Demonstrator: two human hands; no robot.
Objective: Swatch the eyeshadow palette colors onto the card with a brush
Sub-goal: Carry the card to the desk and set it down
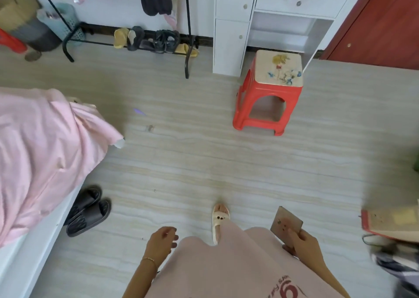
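1. The person stood on a pale, wood-grain floor (204,157), seen from above, wearing a light pink garment (238,263) with red lettering near its lower edge.
2. The right hand (303,243) gripped a flat, brownish square thing (286,226) low at the person's right side, thumb laid across its near face and fingers curled behind it. It was likely the eyeshadow palette, though the blur left that unsure.
3. The left hand (162,241) hung at the left side, holding nothing, its fingers loosely curled. A thin bracelet (148,260) circled that wrist.
4. The two hands were well apart, with the body between them.
5. One foot in a pale slipper (219,221) showed just ahead of the garment's hem.
6. A red plastic stool (269,93) with a flower-printed top stood farther off on the floor, just in front of a white desk (235,25) with drawers against the far wall.
7. At the left lay a bed covered in pink cloth (45,150), and a pair of black slides (87,211) sat on the floor beside it.
8. A black clothes rack (187,48) stood along the far wall, with shoes (149,38) lined on its lower rail.
9. A red door (385,21) filled the far right corner.
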